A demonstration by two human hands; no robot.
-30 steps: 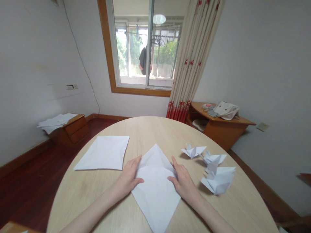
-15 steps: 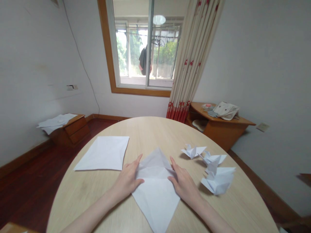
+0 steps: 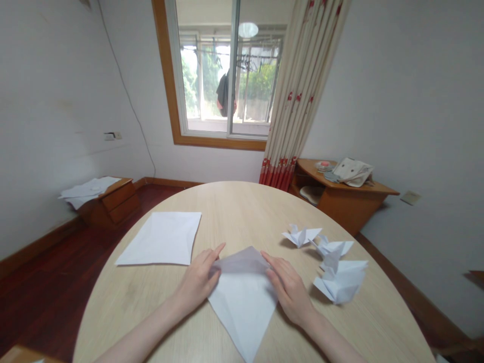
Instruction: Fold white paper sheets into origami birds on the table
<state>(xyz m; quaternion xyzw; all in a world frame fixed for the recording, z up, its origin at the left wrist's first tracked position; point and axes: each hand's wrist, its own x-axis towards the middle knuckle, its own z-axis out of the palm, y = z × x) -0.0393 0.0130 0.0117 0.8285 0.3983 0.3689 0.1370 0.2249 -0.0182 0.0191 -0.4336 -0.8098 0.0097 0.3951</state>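
A white sheet of paper (image 3: 244, 302) lies in front of me, one corner pointing toward me. Its far part rises along a crease and looks shaded. At the sheet's left corner my left hand (image 3: 200, 277) grips the paper between thumb and fingers, the index finger reaching past the edge. My right hand (image 3: 289, 285) holds the right corner in a similar way, thumb over the paper. Both fingertips' undersides are hidden. Near my right hand stand several folded paper figures, the closest one (image 3: 342, 282) being the largest in view.
A stack of white paper (image 3: 161, 239) lies at the left of the round wooden table (image 3: 238, 201). Another paper figure (image 3: 301, 235) stands at the far right. Beyond the table are a low drawer cabinet (image 3: 119, 201), a corner desk (image 3: 351, 196) and a curtain (image 3: 295, 101).
The sheet's far part has tipped up toward me, so its far corner appears lower and the flap shorter. My hands have shifted slightly while keeping hold of the side corners.
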